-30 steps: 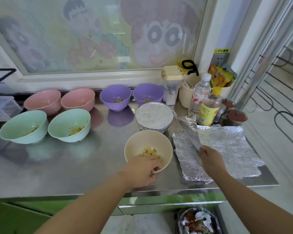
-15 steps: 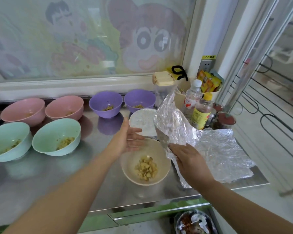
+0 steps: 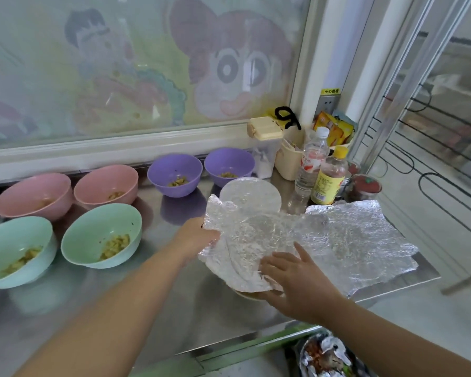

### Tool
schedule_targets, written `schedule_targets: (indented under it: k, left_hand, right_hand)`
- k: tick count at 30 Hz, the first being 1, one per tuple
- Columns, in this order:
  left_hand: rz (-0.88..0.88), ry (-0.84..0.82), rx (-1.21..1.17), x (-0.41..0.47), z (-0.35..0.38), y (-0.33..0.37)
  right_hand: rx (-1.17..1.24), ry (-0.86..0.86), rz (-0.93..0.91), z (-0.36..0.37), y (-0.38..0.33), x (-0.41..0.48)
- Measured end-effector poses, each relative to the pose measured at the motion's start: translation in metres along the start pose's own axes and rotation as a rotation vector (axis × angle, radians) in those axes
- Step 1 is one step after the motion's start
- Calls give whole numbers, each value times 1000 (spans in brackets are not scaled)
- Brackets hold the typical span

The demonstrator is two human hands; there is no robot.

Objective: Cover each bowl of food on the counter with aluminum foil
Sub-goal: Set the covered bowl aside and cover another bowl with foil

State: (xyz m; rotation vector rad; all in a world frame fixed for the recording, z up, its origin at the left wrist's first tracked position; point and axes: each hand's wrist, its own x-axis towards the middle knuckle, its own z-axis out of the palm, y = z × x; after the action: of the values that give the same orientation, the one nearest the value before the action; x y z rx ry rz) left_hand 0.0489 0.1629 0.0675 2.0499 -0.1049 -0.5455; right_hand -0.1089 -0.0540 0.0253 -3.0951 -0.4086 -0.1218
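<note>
And the foil point(image 3: 250, 240) is down! Half a second back the right grip point(image 3: 291, 270) had it lifted upright beside the bowl point(image 3: 249, 295). Now the sheet lies draped right over it, with only a sliver of near rim peeking out below.

The left grip point(image 3: 197, 236) was hovering open above the food and is now at the sheet's left edge. Its fingers are tucked out of sight under the foil, so I cannot tell whether it pinches or just props. The right grip lies flat, fingers spread, pressing the foil's near right part and clasping nothing.

The bowl sits under the sheet between the two grips, near the desk's point(image 3: 215, 317) front edge. Crimping round the rim looks like the next job. One covered bowl point(image 3: 250, 194) stands just behind, and six open bowls point(image 3: 101, 235) wait to the left.
</note>
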Motion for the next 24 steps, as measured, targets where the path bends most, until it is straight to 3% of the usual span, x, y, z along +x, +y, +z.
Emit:
schedule_targets:
  k: [3, 9, 11, 12, 14, 16, 17, 19, 24]
  left_hand:
    - [23, -21, 89, 1, -3, -11]
    - [75, -21, 109, 6, 0, -34]
    - [85, 94, 411, 5, 5, -36]
    - [177, 162, 620, 1, 10, -34]
    - [547, 219, 887, -8, 21, -24]
    - [818, 28, 980, -14, 34, -16]
    - [852, -110, 1016, -13, 39, -16]
    - [808, -303, 1107, -12, 48, -23]
    - [700, -374, 1185, -10, 49, -40]
  right_hand:
    - [155, -202, 160, -10, -1, -1]
    - [197, -231, 402, 12, 12, 17]
    - [194, -255, 417, 20, 14, 21]
    - [191, -259, 423, 23, 15, 22]
    - [179, -257, 429, 26, 16, 24]
    - [181, -250, 433, 30, 17, 24]
    - [194, -241, 439, 32, 18, 24]
    - [251, -231, 466, 33, 21, 24]
    - [461, -215, 504, 38, 27, 26]
